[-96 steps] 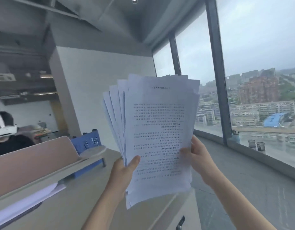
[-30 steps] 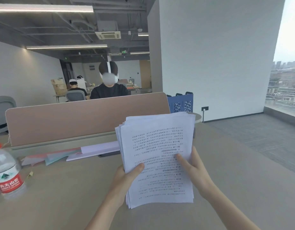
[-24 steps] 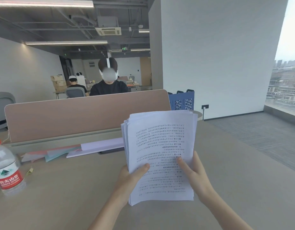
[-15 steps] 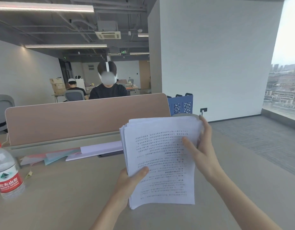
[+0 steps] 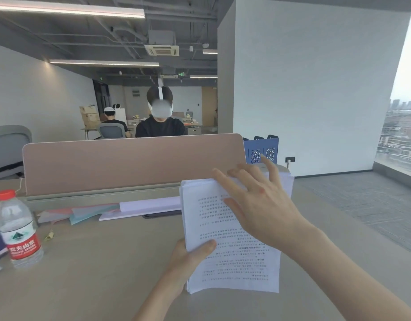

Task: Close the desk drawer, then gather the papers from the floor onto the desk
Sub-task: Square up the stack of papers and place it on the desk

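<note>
A thick stack of printed white papers (image 5: 232,258) stands on its bottom edge on the beige desk (image 5: 95,269), leaning away from me. My left hand (image 5: 190,256) grips the stack's lower left edge, thumb on the front sheet. My right hand (image 5: 257,205) lies flat over the upper part of the stack, fingers spread across its top edge. The desk drawer is out of view.
A water bottle with a red label (image 5: 17,230) stands at the desk's left. Coloured and white sheets (image 5: 121,209) lie along the pink divider panel (image 5: 130,163). A person in black sits behind it. A blue perforated rack (image 5: 262,152) sits at the far right; grey carpet lies to the right.
I turned from the window to the desk and lowered the stack onto it. In the last second my right hand left the stack's right edge and came to lie over its top.
</note>
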